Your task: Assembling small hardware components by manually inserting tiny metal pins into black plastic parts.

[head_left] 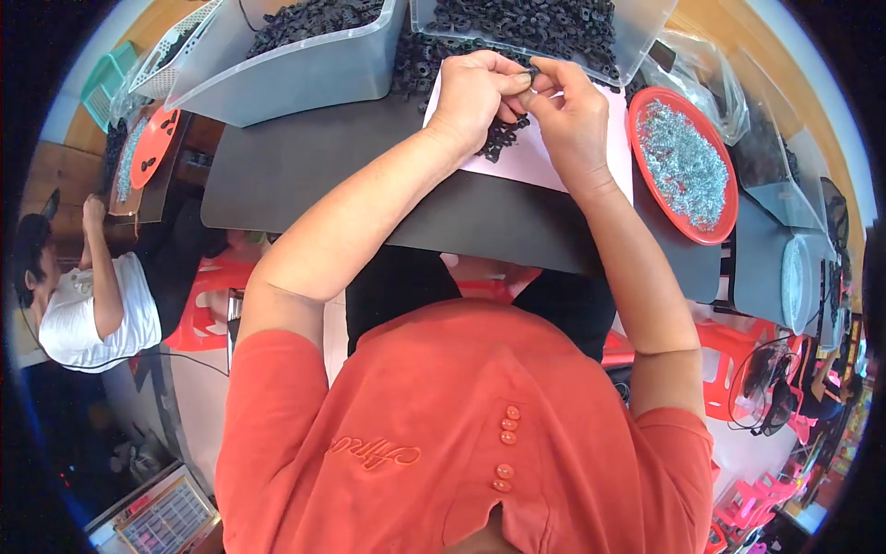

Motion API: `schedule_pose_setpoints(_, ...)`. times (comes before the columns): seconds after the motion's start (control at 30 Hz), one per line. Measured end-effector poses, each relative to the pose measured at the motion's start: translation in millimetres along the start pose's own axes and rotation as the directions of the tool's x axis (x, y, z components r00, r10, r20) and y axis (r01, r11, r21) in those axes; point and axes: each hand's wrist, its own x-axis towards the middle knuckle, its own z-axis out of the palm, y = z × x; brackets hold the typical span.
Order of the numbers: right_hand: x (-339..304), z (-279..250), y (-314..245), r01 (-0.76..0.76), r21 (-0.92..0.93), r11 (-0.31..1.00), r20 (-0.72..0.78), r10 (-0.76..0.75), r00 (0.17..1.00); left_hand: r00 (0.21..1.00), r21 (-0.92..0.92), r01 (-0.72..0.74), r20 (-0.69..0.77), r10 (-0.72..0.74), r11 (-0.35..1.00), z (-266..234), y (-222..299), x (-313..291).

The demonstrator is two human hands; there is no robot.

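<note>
My left hand [472, 100] and my right hand [574, 118] meet above a pale sheet [558, 166] on the dark table. Both sets of fingertips are pinched around a small black plastic part [532, 73], mostly covered by the fingers. Just below them, a loose heap of similar black parts [501, 141] lies on the sheet. To the right of my right hand, a red-orange plate [732, 210] holds many small silvery metal pieces [685, 166], perhaps screws.
Two translucent bins, one at the far left [277, 97] and one straight ahead [637, 37], are filled with black parts. A clear plastic bag [715, 88] lies behind the plate. At left, a person in a white shirt [125, 309] sits near another orange plate [159, 152].
</note>
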Motion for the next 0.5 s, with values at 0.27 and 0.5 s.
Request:
schedule_pose_setpoints(0.27, 4, -4, 6, 0.162, -0.360, 0.919, 0.020, -0.166, 0.986, 0.999, -0.029, 0.008, 0.033, -0.007, 1.000, 4, 3, -1)
schedule_pose_setpoints(0.5, 9, -10, 1, 0.424, -0.555, 0.715, 0.123, -0.433, 0.893, 0.998, 0.127, -0.006, 0.063, -0.002, 0.992, 3, 12, -6)
